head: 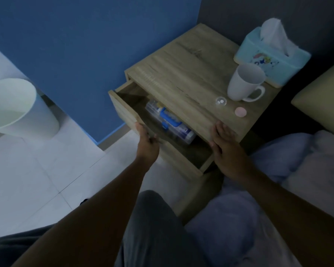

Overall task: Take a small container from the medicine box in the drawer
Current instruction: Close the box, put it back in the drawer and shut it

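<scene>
Medicine box [168, 122]: clear plastic, blue handle, lying lengthwise in the open top drawer [123, 106] of the wooden nightstand [181, 60]; its far side is hidden under the nightstand top. No small container can be picked out inside it in this dim light.

My left hand [148, 140] grips the top edge of the drawer front, fingers curled over it. My right hand [223, 140] lies open and flat, fingers spread, on the near edge of the nightstand top, holding nothing.

On top: white mug [243, 81], teal tissue box [272, 56] just behind it, small clear cup [220, 101] and pink round lid [240, 112] near the mug.

Room: blue wall [85, 45], pale tiled floor [37, 170], white bin [14, 108] to the left, bedding [297, 160] to the right.
</scene>
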`<state>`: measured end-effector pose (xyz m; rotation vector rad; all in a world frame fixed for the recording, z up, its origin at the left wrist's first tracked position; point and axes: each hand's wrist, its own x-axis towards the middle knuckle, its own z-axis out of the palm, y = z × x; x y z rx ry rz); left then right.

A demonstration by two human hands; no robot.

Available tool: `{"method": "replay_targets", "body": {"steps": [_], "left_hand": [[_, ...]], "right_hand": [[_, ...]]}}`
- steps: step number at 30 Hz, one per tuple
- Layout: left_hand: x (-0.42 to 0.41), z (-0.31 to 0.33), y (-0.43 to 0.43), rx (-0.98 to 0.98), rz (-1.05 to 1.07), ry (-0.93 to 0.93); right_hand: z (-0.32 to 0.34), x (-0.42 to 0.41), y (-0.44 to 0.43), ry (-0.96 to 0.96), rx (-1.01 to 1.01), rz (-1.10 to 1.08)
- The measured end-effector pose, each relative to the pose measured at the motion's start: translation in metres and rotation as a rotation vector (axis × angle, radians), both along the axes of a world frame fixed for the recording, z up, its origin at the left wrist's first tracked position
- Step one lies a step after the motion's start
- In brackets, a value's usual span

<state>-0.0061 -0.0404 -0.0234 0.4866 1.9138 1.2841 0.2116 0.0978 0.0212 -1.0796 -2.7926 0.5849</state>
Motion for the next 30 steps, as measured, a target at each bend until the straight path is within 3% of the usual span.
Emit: {"method": "replay_targets", "body": {"steps": [12, 22, 30], "left_hand": [[0.009, -0.005, 0.081, -0.017, 0.01, 0.033], [0.01, -0.008, 0.092, 0.006, -0.053, 0.143], [-0.002, 0.014, 0.068, -0.163, -0.29, 0.222]], "right_hand": [[-0.02, 0.002, -0.001, 0.078, 0.041, -0.044], [-0.014, -0.002, -0.006, 0.069, 0.079, -0.046], [-0.003, -0.005, -0.003, -0.044, -0.016, -0.054]]}}
